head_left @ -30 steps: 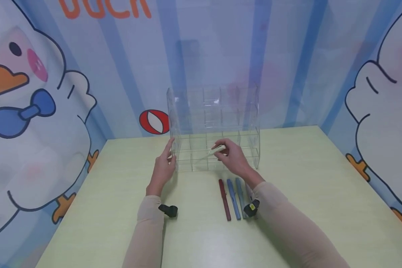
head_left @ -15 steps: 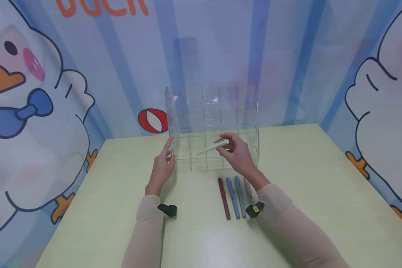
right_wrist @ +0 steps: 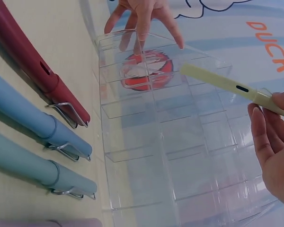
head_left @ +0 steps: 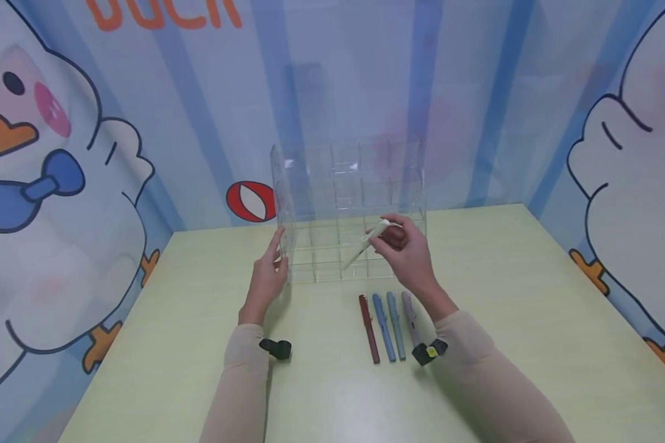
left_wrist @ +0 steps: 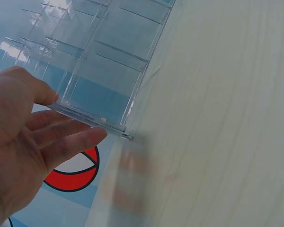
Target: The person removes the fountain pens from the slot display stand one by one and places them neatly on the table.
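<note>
My right hand (head_left: pixel 412 252) pinches a pale yellow-green pen (head_left: pixel 366 243) near its capped end. The pen slants down to the left, in front of the clear plastic rack (head_left: pixel 324 255) with compartments. In the right wrist view the free end of the pen (right_wrist: pixel 217 81) is apart from the rack walls. My left hand (head_left: pixel 267 277) holds the rack's left side; in the left wrist view the thumb lies on one face of the side panel (left_wrist: pixel 92 118) and the fingers on the other.
In front of the rack lie a red pen (head_left: pixel 369 329), a blue pen (head_left: pixel 384 327), a teal pen (head_left: pixel 396 326) and a lilac pen (head_left: pixel 410 317), side by side. A printed cloth backdrop (head_left: pixel 210 111) stands behind the pale table (head_left: pixel 199 344).
My right hand has moved right and slightly up with the pale pen, which now slants more steeply. More of the lilac pen shows. My left hand stays at the rack's side.
</note>
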`<state>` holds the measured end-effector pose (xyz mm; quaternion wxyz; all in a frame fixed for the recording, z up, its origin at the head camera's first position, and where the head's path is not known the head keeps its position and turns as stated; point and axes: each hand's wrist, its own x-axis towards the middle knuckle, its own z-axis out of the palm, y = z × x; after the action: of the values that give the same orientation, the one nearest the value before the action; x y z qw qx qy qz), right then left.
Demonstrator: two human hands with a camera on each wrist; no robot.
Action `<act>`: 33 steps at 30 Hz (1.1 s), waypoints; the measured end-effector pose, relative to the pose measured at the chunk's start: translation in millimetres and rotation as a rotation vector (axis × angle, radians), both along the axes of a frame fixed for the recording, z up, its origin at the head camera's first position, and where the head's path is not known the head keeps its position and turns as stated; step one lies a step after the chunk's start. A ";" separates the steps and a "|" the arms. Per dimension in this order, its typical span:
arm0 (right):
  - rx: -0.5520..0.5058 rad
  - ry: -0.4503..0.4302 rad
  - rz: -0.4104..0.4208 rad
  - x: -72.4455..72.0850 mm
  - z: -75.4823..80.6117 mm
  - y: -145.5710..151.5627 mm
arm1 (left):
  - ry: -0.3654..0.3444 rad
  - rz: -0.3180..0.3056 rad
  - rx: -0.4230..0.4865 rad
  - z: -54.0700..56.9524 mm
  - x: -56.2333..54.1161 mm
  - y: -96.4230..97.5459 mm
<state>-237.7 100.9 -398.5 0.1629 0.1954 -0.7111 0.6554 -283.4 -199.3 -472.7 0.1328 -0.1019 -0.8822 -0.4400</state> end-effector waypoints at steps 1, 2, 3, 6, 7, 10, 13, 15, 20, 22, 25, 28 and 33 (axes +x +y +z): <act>0.000 0.008 0.001 1.7 1.3 0.9 | -0.002 0.001 0.002 -0.1 0.0 -0.2; -0.004 0.020 0.003 3.1 2.0 2.0 | -0.002 0.001 0.003 -0.2 0.1 -0.5; -0.008 0.033 0.004 1.6 -0.7 3.5 | -0.003 -0.001 0.004 -0.3 0.2 -0.8; -0.004 0.062 -0.008 -1.8 -7.1 9.7 | 0.001 -0.001 0.003 -0.4 0.1 -0.6; -0.004 0.062 -0.012 -1.3 -7.2 11.5 | 0.002 -0.001 0.002 -0.5 0.0 -0.5; -0.002 0.069 -0.023 0.0 -7.4 17.2 | 0.002 -0.002 -0.002 -0.8 -0.1 -0.6; -0.017 0.077 -0.037 1.7 -6.6 22.8 | 0.004 -0.005 -0.006 -1.4 -0.1 -0.9; -0.032 0.089 -0.046 2.1 -6.4 26.5 | 0.005 -0.005 -0.006 -1.8 -0.1 -1.0; -0.076 0.147 -0.049 2.8 -5.3 33.1 | -0.007 0.005 0.004 -2.9 0.3 -1.8; -0.085 0.172 -0.050 3.5 -4.6 34.6 | -0.013 0.008 0.009 -3.3 0.8 -2.1; -0.092 0.195 -0.052 5.0 -3.5 36.3 | -0.014 0.011 0.015 -3.4 1.2 -2.0; -0.105 0.202 -0.050 6.4 -2.6 37.9 | -0.015 0.012 0.013 -3.0 1.2 -1.5; -0.109 0.208 -0.059 7.3 -2.8 42.8 | -0.008 0.007 0.005 -2.1 0.9 -0.3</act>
<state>-230.4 143.7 -401.4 0.2653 0.2320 -0.6591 0.6643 -282.5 -199.6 -474.8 0.1309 -0.0965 -0.8822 -0.4420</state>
